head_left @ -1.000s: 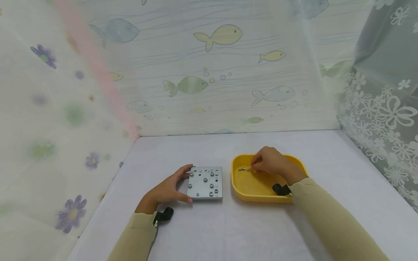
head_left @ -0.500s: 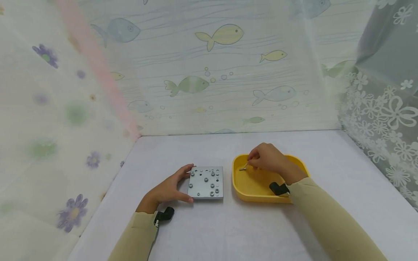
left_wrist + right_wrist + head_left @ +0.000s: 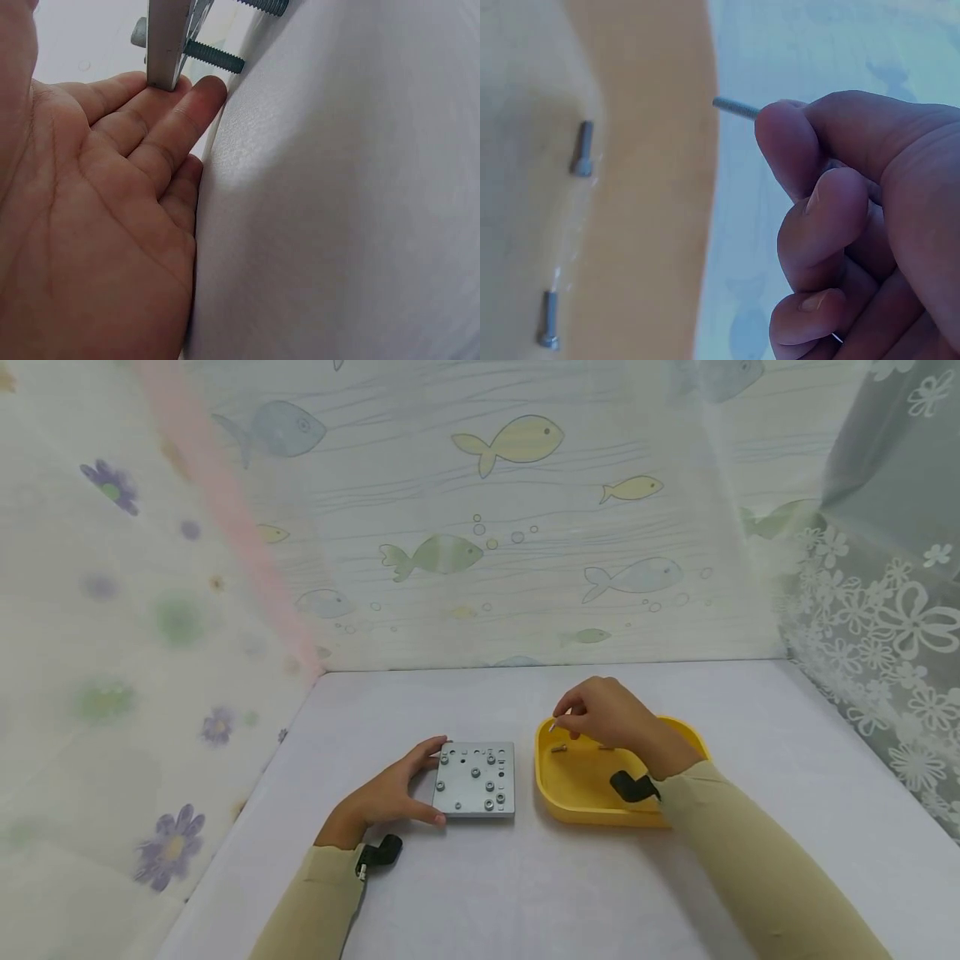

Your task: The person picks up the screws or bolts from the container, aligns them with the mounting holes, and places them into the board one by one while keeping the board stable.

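Note:
A square silver metal plate (image 3: 474, 781) with holes and several socket-head screws (image 3: 476, 772) is in front of me. My left hand (image 3: 393, 789) holds its left side, thumb at the near corner and fingers at the far corner. In the left wrist view, threaded screw shanks (image 3: 215, 56) stick out below the plate (image 3: 166, 45), and fingertips touch its edge. My right hand (image 3: 606, 714) is over the far left rim of a yellow tray (image 3: 592, 818). It pinches a small screw (image 3: 735, 108) between thumb and index finger, threaded end showing, head hidden.
Two loose screws lie in the tray, a left one (image 3: 559, 748) and another (image 3: 606, 747) partly under my right hand. A white cloth covers the table (image 3: 480, 885). Behind it hangs a fish-patterned curtain (image 3: 420, 610).
My right hand has picked a screw out of the tray, lifting and moving left to the far rim. The left hand stays on the plate.

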### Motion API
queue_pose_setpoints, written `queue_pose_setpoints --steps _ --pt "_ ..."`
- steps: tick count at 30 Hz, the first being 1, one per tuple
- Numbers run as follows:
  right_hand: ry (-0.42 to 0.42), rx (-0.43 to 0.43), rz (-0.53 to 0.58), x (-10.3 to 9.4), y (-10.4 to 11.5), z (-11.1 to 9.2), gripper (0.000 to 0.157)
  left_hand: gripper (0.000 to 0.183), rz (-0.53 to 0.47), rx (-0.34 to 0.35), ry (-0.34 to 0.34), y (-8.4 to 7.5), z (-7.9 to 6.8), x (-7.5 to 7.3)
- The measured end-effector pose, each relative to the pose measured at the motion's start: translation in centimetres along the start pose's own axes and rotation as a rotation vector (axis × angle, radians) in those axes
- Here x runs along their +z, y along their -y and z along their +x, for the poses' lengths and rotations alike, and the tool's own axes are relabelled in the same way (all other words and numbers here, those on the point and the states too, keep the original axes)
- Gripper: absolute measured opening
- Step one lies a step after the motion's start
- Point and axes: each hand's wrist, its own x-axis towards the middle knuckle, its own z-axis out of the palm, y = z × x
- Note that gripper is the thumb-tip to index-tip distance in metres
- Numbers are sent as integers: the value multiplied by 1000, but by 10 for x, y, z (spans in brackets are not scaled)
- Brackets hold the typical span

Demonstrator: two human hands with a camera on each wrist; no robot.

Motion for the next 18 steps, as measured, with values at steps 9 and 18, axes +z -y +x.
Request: queue_pose_setpoints --steps 9,18 --pt "-4 -84 -34 2 30 5 16 130 4 -14 -4 -2 0 -1" --pt "7 -123 -23 18 52 18 12 130 6 -15 -2 -3 -1 0"
